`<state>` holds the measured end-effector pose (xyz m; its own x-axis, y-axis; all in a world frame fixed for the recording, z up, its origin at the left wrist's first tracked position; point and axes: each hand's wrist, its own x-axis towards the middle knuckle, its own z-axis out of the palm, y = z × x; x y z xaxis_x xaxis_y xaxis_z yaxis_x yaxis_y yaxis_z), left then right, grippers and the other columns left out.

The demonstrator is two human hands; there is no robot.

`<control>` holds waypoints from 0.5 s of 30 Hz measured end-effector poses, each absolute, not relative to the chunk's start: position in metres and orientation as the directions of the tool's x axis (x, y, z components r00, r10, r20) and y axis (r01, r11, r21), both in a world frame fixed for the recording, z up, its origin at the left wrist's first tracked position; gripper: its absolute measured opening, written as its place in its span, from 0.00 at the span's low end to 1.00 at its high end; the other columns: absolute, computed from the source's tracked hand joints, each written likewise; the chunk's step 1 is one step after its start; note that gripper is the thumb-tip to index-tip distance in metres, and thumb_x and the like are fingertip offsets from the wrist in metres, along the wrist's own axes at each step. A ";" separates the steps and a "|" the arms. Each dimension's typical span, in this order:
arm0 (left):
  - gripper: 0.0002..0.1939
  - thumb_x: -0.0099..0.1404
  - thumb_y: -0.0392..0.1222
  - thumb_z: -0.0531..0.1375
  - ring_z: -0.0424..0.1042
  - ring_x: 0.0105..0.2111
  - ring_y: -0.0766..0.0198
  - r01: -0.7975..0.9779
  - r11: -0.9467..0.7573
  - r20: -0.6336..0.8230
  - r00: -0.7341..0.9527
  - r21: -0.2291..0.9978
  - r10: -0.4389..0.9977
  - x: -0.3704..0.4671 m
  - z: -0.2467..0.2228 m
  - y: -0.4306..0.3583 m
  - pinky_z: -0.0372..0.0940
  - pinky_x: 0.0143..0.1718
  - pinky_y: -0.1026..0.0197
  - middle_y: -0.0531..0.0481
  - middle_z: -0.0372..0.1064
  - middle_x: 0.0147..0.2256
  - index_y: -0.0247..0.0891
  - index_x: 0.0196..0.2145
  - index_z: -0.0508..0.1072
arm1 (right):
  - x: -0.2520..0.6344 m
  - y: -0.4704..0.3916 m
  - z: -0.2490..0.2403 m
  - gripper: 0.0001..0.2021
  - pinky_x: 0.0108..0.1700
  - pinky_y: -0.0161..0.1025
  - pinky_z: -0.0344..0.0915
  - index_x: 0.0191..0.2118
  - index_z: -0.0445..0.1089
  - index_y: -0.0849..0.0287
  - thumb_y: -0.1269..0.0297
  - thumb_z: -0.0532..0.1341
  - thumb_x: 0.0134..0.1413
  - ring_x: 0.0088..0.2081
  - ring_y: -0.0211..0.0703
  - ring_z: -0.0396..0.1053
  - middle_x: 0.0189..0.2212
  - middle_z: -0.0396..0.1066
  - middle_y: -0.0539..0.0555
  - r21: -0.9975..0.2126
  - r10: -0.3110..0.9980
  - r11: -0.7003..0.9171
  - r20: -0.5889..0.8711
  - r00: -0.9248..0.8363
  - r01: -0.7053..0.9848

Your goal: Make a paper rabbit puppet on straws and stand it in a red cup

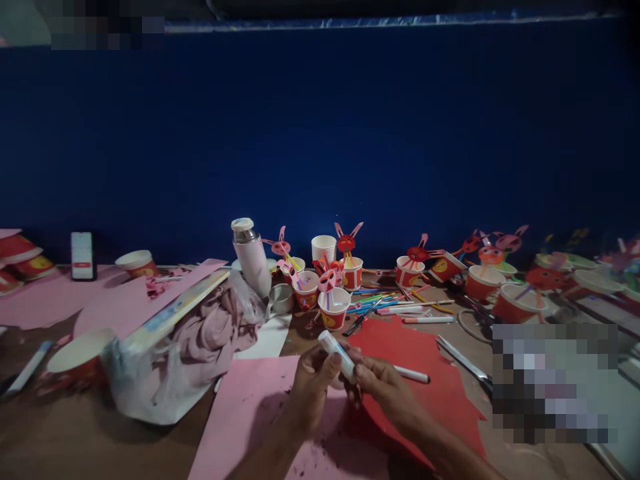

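A white glue stick [338, 355] with a bit of blue on its label is held up between both hands, tilted. My left hand [316, 377] is closed around its upper part, thumb along the side. My right hand [374, 379] grips its lower end with the fingertips. Beneath the hands lie a pink sheet [250, 400] with small dark marks and, to the right, a red sheet [425, 400]. A white marker [413, 374] with a dark tip lies on the red sheet, just past my right hand.
Paper cups with rabbit-face cutouts [334, 308] line the back before a blue panel [320, 133]. Colored sticks and pens [380, 303] lie among them. Left are a plastic bag with cloth [210, 327], a thermos [251, 260] and a phone [82, 256]. Scissors [465, 360] lie right.
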<state>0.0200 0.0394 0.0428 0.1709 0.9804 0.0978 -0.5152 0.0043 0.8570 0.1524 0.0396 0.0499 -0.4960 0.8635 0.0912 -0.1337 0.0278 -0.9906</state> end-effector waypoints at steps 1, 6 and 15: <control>0.14 0.54 0.47 0.61 0.70 0.25 0.64 -0.516 -0.003 0.084 0.134 0.857 0.987 0.021 0.043 0.040 0.64 0.29 0.63 0.47 0.72 0.29 0.35 0.35 0.73 | 0.152 0.039 0.049 0.18 0.29 0.34 0.57 0.28 0.65 0.60 0.48 0.54 0.51 0.25 0.37 0.59 0.23 0.64 0.50 -0.992 0.893 0.118 0.130 -0.431 -0.055; 0.13 0.53 0.46 0.62 0.70 0.29 0.62 -0.510 0.004 0.039 0.073 0.860 0.997 0.026 0.042 0.041 0.63 0.31 0.63 0.47 0.73 0.29 0.34 0.33 0.73 | 0.153 0.035 0.044 0.10 0.33 0.37 0.57 0.28 0.65 0.60 0.58 0.60 0.46 0.29 0.41 0.60 0.26 0.65 0.52 -0.877 0.948 0.318 0.290 -0.129 0.361; 0.15 0.54 0.49 0.61 0.63 0.14 0.71 -0.542 0.097 0.005 0.184 0.835 0.983 0.027 0.042 0.039 0.57 0.15 0.67 0.47 0.72 0.28 0.33 0.34 0.73 | 0.156 0.039 0.051 0.25 0.28 0.35 0.58 0.26 0.68 0.61 0.47 0.45 0.57 0.24 0.38 0.60 0.21 0.63 0.51 -0.996 0.831 -0.045 0.007 -0.556 -0.080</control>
<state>0.0272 0.0390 0.0415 0.1838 0.9830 0.0051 -0.5421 0.0971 0.8347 0.1561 0.0390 0.0510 -0.5560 0.8312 0.0070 -0.0795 -0.0448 -0.9958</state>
